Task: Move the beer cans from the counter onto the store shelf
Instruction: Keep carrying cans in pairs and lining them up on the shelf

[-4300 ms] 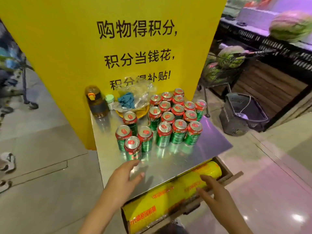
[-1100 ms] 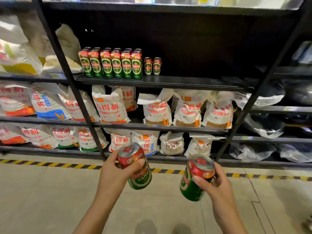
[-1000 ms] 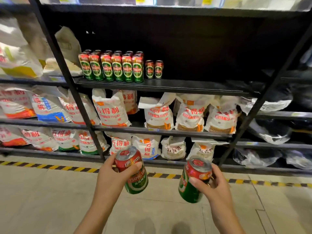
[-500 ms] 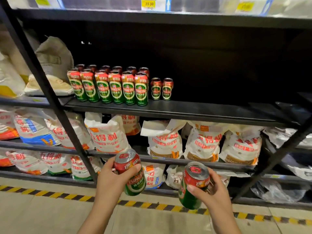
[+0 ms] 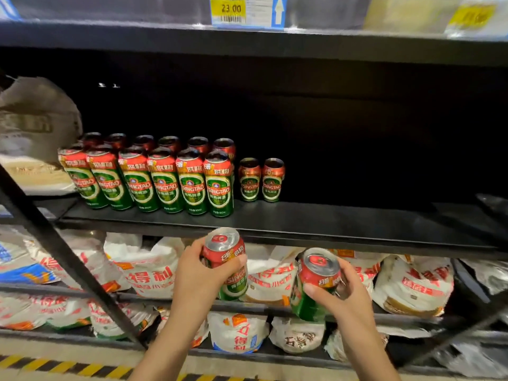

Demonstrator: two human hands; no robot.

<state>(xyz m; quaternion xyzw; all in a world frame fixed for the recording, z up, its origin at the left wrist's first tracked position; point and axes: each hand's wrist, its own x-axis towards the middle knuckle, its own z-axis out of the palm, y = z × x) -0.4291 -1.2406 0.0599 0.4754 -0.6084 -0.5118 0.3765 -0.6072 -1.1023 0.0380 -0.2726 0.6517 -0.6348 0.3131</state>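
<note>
Whereas half a second earlier the black shelf (image 5: pixel 330 224) lay farther off, you now stand close, your left hand (image 5: pixel 198 281) wrapped around one short beer can (image 5: pixel 229 264) just below its front edge and your right hand (image 5: pixel 346 295) clasping another tilted can (image 5: pixel 313 284) lower, beside two short cans (image 5: pixel 261 179) already shelved.

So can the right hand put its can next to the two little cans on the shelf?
Probably yes. The right hand holds its can just below the shelf, and the space right of the two short cans is bare, with nothing blocking.
</note>
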